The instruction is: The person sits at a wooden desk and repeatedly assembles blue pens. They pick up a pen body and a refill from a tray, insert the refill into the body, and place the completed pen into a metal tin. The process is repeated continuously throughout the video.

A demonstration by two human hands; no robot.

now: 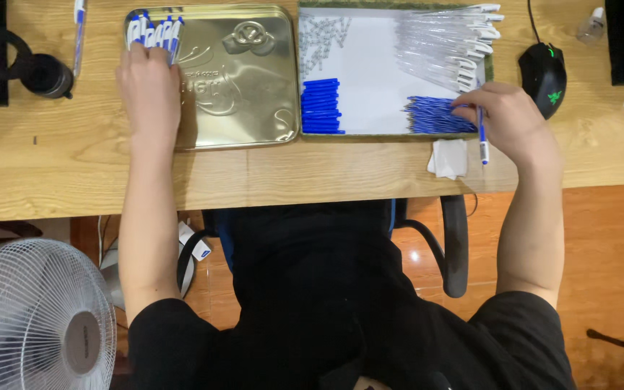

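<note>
My left hand [150,81] rests on the gold metal tin lid [243,108], its fingers on a row of several finished blue-and-white pens [154,30] at the lid's far left corner. My right hand [505,115] holds an upright blue-and-white pen [482,137] while its fingertips touch a heap of blue ink refills [435,115] in the white tray [373,72]. The tray also holds a stack of blue pen caps [321,106], several clear pen barrels [445,43] and small springs [321,36].
A wooden desk [59,166] carries a black mouse [543,68], a folded white tissue [448,159], a black round object [34,68] at far left and a small bottle [591,25]. A white fan [34,318] stands on the floor at lower left.
</note>
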